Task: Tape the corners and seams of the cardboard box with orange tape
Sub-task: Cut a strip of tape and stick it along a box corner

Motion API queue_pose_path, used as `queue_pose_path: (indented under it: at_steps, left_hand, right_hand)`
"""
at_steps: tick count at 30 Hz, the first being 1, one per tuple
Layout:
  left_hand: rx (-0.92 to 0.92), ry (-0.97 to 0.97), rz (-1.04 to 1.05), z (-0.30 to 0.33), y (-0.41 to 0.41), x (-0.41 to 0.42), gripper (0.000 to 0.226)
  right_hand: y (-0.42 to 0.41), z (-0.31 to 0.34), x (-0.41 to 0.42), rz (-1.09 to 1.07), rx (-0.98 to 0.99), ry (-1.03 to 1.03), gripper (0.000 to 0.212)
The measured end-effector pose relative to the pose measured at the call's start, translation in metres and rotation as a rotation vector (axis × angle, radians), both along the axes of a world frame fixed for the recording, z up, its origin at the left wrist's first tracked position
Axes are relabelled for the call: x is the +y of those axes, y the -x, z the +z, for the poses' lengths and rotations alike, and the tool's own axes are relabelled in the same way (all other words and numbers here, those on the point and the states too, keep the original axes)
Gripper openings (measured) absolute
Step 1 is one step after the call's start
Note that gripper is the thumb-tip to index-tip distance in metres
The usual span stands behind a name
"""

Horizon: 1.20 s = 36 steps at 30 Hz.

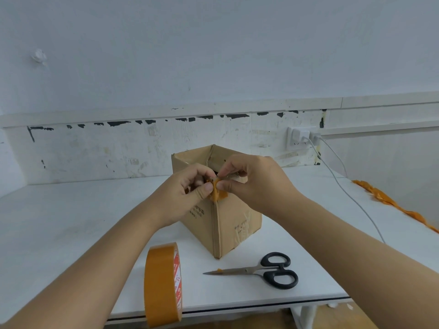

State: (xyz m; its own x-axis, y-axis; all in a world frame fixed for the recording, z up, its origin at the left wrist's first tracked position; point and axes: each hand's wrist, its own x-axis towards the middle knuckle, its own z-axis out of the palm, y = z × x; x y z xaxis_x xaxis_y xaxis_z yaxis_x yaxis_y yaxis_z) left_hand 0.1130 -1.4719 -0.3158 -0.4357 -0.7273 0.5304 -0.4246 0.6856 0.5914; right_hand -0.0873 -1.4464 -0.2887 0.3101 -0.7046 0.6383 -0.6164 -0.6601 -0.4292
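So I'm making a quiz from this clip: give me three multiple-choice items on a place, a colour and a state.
1. Where do the scissors lie?
A. inside the box
B. on the table in front of the cardboard box
C. on the tape roll

2. The scissor handles are:
A. black
B. red
C. blue

3. The tape roll is:
A. lying flat
B. standing on edge
C. held up

Key: B, they lie on the table; A, both loops are black; B, it stands unheld while both hands pinch an orange tape piece at the box's corner.

Head-worn wide view, facing forward and down, close over table (pixel 71 222)
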Motion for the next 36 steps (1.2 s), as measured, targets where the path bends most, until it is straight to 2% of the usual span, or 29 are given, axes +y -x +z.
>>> queue_pose_path:
  at_steps: [6, 15, 21, 26, 36]
  left_hand:
    - [0.074, -0.066, -0.085, 0.0, 0.002, 0.004, 0.021]
    - [0.122, -0.01, -0.035, -0.002, 0.006, 0.002, 0.016]
    - [0.121, -0.018, -0.061, -0.003, 0.007, 0.004, 0.021]
    - [0.059, -0.007, -0.046, -0.007, -0.002, -0.001, 0.025]
    - [-0.043, 0.099, -0.02, -0.014, -0.006, -0.005, 0.029]
  right_hand:
    - [0.003, -0.001, -0.001, 0.028, 0.02, 0.029, 0.009]
    - [-0.002, -0.007, -0.005, 0.049, -0.077, 0.056, 0.006]
    - [0.002, -0.009, -0.007, 0.065, -0.024, 0.033, 0.009]
    - [0.006, -0.013, -0.008, 0.077, 0.056, 0.05, 0.03]
    - [0.005, -0.016, -0.008, 0.098, 0.096, 0.111, 0.031]
